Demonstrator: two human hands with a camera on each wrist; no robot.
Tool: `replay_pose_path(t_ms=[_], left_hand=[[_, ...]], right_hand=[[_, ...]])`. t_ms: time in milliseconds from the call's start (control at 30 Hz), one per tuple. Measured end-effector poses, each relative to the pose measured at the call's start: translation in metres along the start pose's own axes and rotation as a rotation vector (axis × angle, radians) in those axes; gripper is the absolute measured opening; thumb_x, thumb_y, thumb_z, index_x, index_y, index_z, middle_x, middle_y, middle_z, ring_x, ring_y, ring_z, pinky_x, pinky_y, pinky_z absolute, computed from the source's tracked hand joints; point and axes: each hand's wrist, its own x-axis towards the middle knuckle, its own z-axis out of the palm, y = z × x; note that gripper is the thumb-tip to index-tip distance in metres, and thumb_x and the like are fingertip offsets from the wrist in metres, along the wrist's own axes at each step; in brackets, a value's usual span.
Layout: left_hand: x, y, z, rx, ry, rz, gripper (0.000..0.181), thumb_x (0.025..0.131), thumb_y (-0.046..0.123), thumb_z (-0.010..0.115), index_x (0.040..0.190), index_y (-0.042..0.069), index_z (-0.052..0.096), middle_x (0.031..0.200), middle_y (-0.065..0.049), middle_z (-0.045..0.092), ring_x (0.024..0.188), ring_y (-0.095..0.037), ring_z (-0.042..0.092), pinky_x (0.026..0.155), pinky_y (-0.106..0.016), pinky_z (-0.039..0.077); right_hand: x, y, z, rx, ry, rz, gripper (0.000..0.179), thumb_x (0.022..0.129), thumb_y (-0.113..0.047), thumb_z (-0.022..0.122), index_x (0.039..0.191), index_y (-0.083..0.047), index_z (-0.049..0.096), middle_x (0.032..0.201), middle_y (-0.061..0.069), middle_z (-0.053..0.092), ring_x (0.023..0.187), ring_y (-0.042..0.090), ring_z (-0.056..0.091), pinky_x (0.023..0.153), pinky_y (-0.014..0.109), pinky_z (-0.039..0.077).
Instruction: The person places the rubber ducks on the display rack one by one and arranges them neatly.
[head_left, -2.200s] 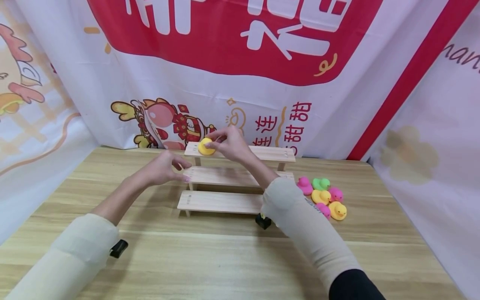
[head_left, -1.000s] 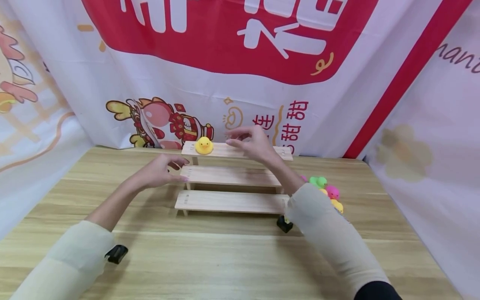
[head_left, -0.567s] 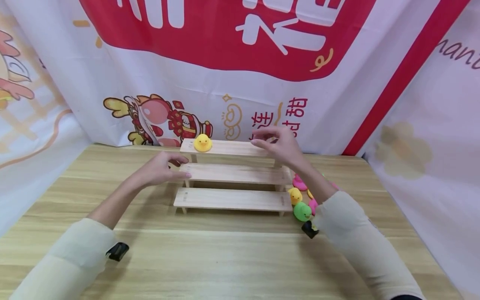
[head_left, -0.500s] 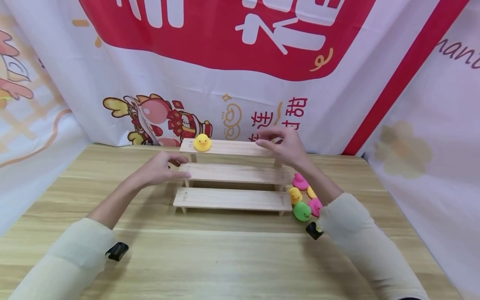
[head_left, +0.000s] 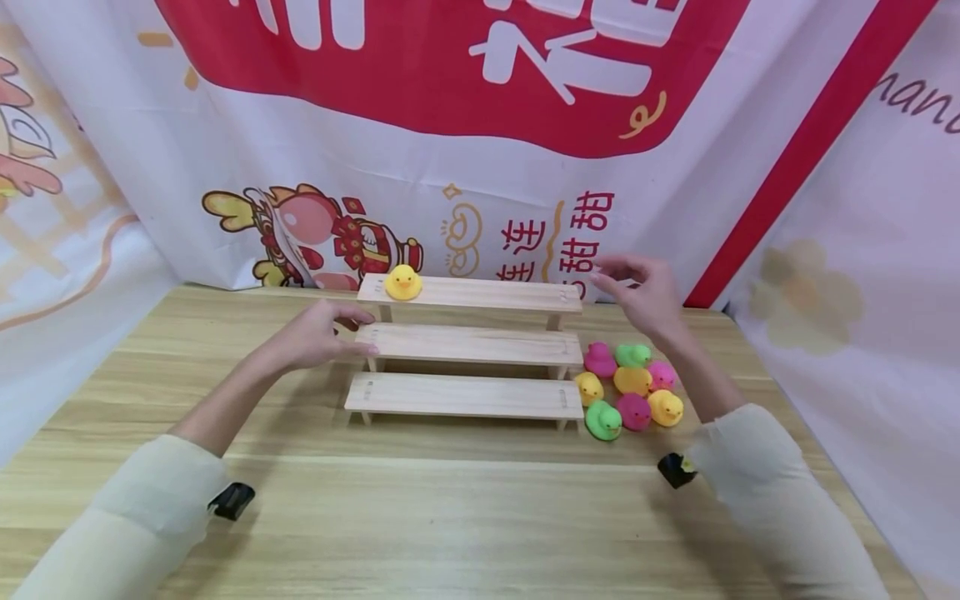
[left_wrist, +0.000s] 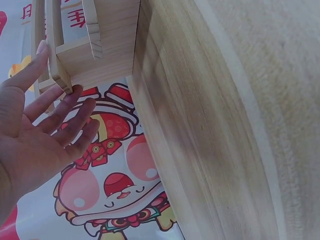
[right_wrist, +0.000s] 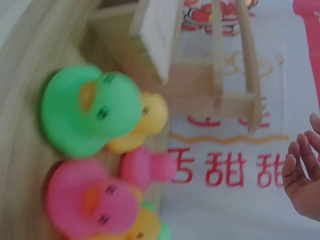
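A three-tier wooden display stand [head_left: 465,393] stands on the table, with a yellow rubber duck [head_left: 403,283] upright at the left of its top tier. My left hand [head_left: 318,335] grips the left end of the middle tier; in the left wrist view its thumb [left_wrist: 34,67] and index finger lie on either side of the board's end. Loosely bent and holding nothing, my right hand [head_left: 647,293] is in the air beyond the stand's right end. Below it sits a group of rubber ducks: green [head_left: 603,421], pink [head_left: 634,411] and yellow [head_left: 666,407].
The duck group is close against the stand's right end. Behind the table [head_left: 420,517] hangs a printed red and white cloth [head_left: 450,158], and more cloth closes off both sides. Black wrist cameras [head_left: 677,471] stick out below the sleeves.
My right hand has let go of the yellow duck on the top tier and moved right, past the stand's end. The duck group is uncovered. The left hand has stayed at the middle tier.
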Motion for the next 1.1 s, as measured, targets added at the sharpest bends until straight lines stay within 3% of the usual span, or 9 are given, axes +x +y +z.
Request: replay_pose_path(t_ms=[233, 500, 667, 867, 1100], left_hand=[[0.001, 0.004, -0.002, -0.004, -0.003, 0.013, 0.057, 0.087, 0.022, 0.086, 0.13, -0.009, 0.066, 0.13, -0.027, 0.067, 0.117, -0.04, 0.061, 0.102, -0.056, 0.05], [-0.001, 0.006, -0.003, -0.018, -0.022, -0.014, 0.058, 0.086, 0.022, 0.087, 0.131, -0.008, 0.066, 0.131, -0.026, 0.066, 0.115, -0.037, 0.061, 0.099, -0.054, 0.051], [-0.001, 0.004, -0.002, -0.013, -0.014, -0.025, 0.057, 0.086, 0.023, 0.088, 0.13, -0.007, 0.067, 0.13, -0.026, 0.067, 0.115, -0.037, 0.061, 0.099, -0.053, 0.051], [-0.001, 0.002, 0.0, -0.01, -0.001, -0.04, 0.054, 0.085, 0.02, 0.088, 0.128, -0.005, 0.068, 0.13, -0.025, 0.068, 0.116, -0.037, 0.06, 0.103, -0.057, 0.048], [0.0, 0.004, 0.0, -0.004, 0.009, -0.017, 0.056, 0.083, 0.022, 0.089, 0.126, -0.007, 0.069, 0.126, -0.026, 0.069, 0.112, -0.038, 0.061, 0.099, -0.056, 0.05]], right_hand=[[-0.005, 0.031, -0.013, -0.103, -0.035, 0.043, 0.032, 0.101, -0.017, 0.07, 0.125, 0.003, 0.072, 0.109, 0.021, 0.071, 0.096, 0.025, 0.061, 0.076, 0.013, 0.049], [-0.009, 0.062, -0.025, -0.233, -0.209, 0.165, 0.028, 0.101, -0.014, 0.068, 0.122, 0.004, 0.072, 0.114, 0.023, 0.072, 0.102, 0.036, 0.063, 0.077, 0.029, 0.054], [-0.015, 0.081, -0.03, -0.249, -0.274, 0.211, 0.029, 0.102, -0.011, 0.066, 0.125, 0.005, 0.07, 0.118, 0.024, 0.071, 0.103, 0.035, 0.063, 0.078, 0.03, 0.055], [-0.021, 0.099, -0.036, -0.284, -0.351, 0.18, 0.027, 0.098, -0.007, 0.066, 0.121, 0.007, 0.072, 0.113, 0.023, 0.073, 0.099, 0.034, 0.065, 0.077, 0.034, 0.056], [-0.024, 0.108, -0.045, -0.3, -0.447, 0.18, 0.03, 0.094, -0.003, 0.064, 0.121, 0.005, 0.073, 0.116, 0.022, 0.072, 0.099, 0.032, 0.064, 0.082, 0.039, 0.057]])
